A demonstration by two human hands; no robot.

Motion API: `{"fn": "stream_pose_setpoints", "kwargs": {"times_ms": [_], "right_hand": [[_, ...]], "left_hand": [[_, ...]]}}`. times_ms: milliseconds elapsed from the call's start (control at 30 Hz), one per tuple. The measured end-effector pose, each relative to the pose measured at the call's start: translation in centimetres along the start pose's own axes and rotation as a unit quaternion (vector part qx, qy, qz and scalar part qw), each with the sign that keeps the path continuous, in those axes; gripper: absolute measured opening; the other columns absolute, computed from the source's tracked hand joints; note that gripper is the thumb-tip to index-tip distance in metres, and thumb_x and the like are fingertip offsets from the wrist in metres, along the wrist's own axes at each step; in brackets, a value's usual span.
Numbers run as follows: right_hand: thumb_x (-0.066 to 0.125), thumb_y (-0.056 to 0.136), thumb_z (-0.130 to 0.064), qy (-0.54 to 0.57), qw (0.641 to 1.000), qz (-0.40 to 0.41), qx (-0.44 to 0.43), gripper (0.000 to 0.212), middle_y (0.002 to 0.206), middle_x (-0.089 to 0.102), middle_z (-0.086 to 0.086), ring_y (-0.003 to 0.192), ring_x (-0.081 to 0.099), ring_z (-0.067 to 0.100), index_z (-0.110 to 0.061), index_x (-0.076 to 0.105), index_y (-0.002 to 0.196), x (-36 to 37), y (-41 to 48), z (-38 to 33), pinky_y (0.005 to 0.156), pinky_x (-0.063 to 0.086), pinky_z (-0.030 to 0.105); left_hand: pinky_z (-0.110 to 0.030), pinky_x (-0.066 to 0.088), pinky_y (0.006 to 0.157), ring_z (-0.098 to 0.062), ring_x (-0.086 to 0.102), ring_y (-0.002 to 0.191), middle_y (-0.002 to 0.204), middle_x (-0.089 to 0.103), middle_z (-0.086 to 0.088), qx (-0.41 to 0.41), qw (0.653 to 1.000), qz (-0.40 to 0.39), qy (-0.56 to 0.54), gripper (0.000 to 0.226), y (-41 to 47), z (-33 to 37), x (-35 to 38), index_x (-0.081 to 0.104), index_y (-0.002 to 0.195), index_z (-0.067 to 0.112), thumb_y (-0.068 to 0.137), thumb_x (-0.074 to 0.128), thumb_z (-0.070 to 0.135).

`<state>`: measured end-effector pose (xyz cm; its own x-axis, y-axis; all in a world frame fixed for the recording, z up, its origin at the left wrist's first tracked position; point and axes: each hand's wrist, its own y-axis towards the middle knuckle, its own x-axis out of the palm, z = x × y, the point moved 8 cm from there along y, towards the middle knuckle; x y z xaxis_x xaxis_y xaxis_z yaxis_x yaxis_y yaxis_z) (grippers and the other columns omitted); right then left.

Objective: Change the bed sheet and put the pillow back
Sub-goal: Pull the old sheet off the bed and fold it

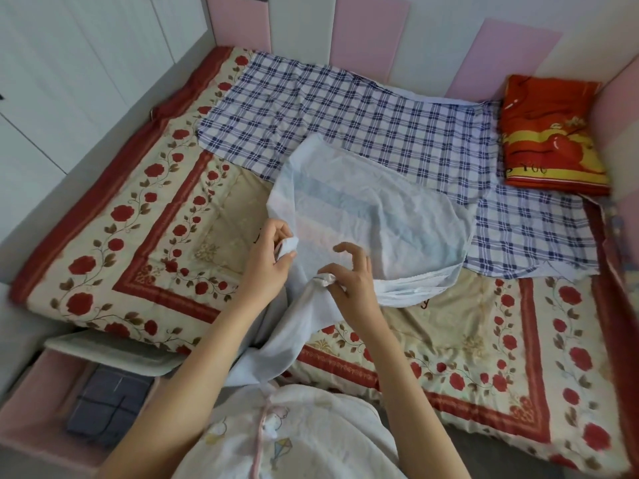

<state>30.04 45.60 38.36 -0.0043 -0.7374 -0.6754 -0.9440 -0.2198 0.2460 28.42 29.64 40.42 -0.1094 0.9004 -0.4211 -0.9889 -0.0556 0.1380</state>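
Observation:
A blue-and-white checked sheet (345,112) lies partly spread over the far half of the bed, its pale underside (363,216) folded back toward me in the middle. My left hand (273,257) grips a bunched bit of that pale edge. My right hand (349,278) pinches another bunch of it between thumb and forefinger, the other fingers raised. Beneath lies a cream quilt with red roses (145,216). A red and yellow pillow (549,136) sits in the far right corner.
Pink and white padded panels (366,32) wall the bed's head and right side. White cupboard doors (69,63) stand at the left. An open pink drawer (45,402) at lower left holds folded dark checked cloth (110,402).

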Motion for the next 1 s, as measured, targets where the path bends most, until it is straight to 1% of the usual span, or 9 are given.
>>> {"fn": "stream_pose_setpoints", "kwargs": {"times_ms": [133, 300, 400, 533, 633, 767, 833, 933, 1000], "right_hand": [[0.049, 0.095, -0.004, 0.170, 0.978, -0.102, 0.071, 0.015, 0.078, 0.057, -0.016, 0.070, 0.052, 0.000, -0.015, 0.059, 0.089, 1.7, 0.5, -1.3, 0.066, 0.037, 0.016], [0.047, 0.096, 0.000, 0.274, 0.958, -0.046, 0.074, 0.019, 0.078, 0.053, -0.026, 0.070, 0.049, -0.003, -0.019, 0.050, 0.095, 1.4, 2.2, -5.1, 0.066, 0.035, 0.010], [0.047, 0.096, -0.001, 0.284, 0.957, -0.025, 0.056, 0.022, 0.081, 0.052, -0.022, 0.070, 0.049, -0.003, -0.023, 0.047, 0.095, 1.1, 3.2, -6.5, 0.066, 0.036, 0.011], [0.046, 0.093, 0.000, 0.292, 0.956, 0.006, 0.042, 0.022, 0.089, 0.054, -0.005, 0.079, 0.051, -0.002, -0.022, 0.046, 0.094, 0.2, 3.7, -7.0, 0.073, 0.038, 0.013], [0.051, 0.087, -0.005, 0.259, 0.963, 0.068, 0.034, 0.022, 0.102, 0.050, 0.005, 0.099, 0.049, 0.006, -0.026, 0.046, 0.091, -0.9, 3.7, -6.6, 0.084, 0.038, 0.017], [0.058, 0.089, -0.017, 0.283, 0.955, 0.088, -0.003, 0.016, 0.126, 0.045, -0.011, 0.130, 0.041, 0.015, -0.030, 0.048, 0.090, -2.1, 3.5, -6.4, 0.095, 0.042, 0.021], [0.057, 0.089, -0.018, 0.323, 0.945, 0.054, -0.016, 0.017, 0.129, 0.049, -0.010, 0.122, 0.052, 0.017, -0.031, 0.046, 0.094, -2.3, 3.5, -6.8, 0.094, 0.046, 0.027], [0.057, 0.088, -0.018, 0.356, 0.935, 0.008, -0.004, 0.025, 0.120, 0.054, 0.012, 0.110, 0.057, 0.020, -0.019, 0.041, 0.107, -2.5, 3.8, -7.8, 0.090, 0.048, 0.030], [0.057, 0.088, -0.019, 0.316, 0.948, -0.023, 0.005, 0.024, 0.103, 0.061, -0.003, 0.093, 0.058, 0.009, -0.023, 0.047, 0.110, -2.8, 3.9, -8.6, 0.080, 0.046, 0.020]], "left_hand": [[-0.008, 0.040, 0.072, 0.006, 0.052, 0.078, 0.087, 0.052, 0.011, -0.012, 1.000, -0.021, -0.018, 0.028, 0.6, 0.5, -0.5, 0.048, 0.099, 0.014, 0.083, 0.066, -0.001], [-0.010, 0.041, 0.064, 0.005, 0.055, 0.067, 0.076, 0.060, 0.010, -0.048, 0.994, -0.012, -0.099, 0.021, 0.9, 1.8, -1.1, 0.058, 0.083, 0.021, 0.084, 0.067, 0.002], [-0.012, 0.041, 0.062, 0.004, 0.056, 0.065, 0.071, 0.061, 0.010, -0.056, 0.990, 0.001, -0.127, 0.017, 1.2, 2.1, -2.3, 0.060, 0.080, 0.021, 0.085, 0.067, 0.006], [-0.013, 0.044, 0.064, 0.000, 0.060, 0.068, 0.072, 0.066, 0.008, -0.015, 0.991, -0.018, -0.132, 0.009, 1.7, 3.5, -2.8, 0.068, 0.084, 0.011, 0.088, 0.063, 0.006], [-0.013, 0.048, 0.069, -0.001, 0.065, 0.073, 0.078, 0.070, 0.005, 0.047, 0.994, -0.035, -0.095, 0.009, 2.2, 5.3, -3.0, 0.073, 0.089, 0.005, 0.085, 0.066, 0.003], [-0.015, 0.051, 0.075, -0.001, 0.068, 0.080, 0.083, 0.072, 0.008, 0.089, 0.991, -0.087, -0.056, 0.015, 2.1, 6.5, -2.5, 0.074, 0.095, 0.006, 0.083, 0.068, 0.001], [-0.017, 0.053, 0.076, -0.003, 0.069, 0.081, 0.085, 0.073, 0.006, 0.093, 0.989, -0.088, -0.071, 0.016, 1.9, 7.0, -2.8, 0.075, 0.096, 0.007, 0.082, 0.069, 0.001], [-0.020, 0.054, 0.079, -0.007, 0.070, 0.083, 0.086, 0.074, 0.003, 0.083, 0.987, -0.088, -0.109, 0.017, 1.8, 8.1, -3.8, 0.075, 0.093, 0.008, 0.079, 0.071, -0.001], [-0.024, 0.055, 0.080, -0.011, 0.071, 0.082, 0.084, 0.074, 0.003, 0.082, 0.982, -0.108, -0.135, 0.017, 1.9, 8.7, -4.3, 0.074, 0.086, 0.013, 0.078, 0.072, -0.002]]}}
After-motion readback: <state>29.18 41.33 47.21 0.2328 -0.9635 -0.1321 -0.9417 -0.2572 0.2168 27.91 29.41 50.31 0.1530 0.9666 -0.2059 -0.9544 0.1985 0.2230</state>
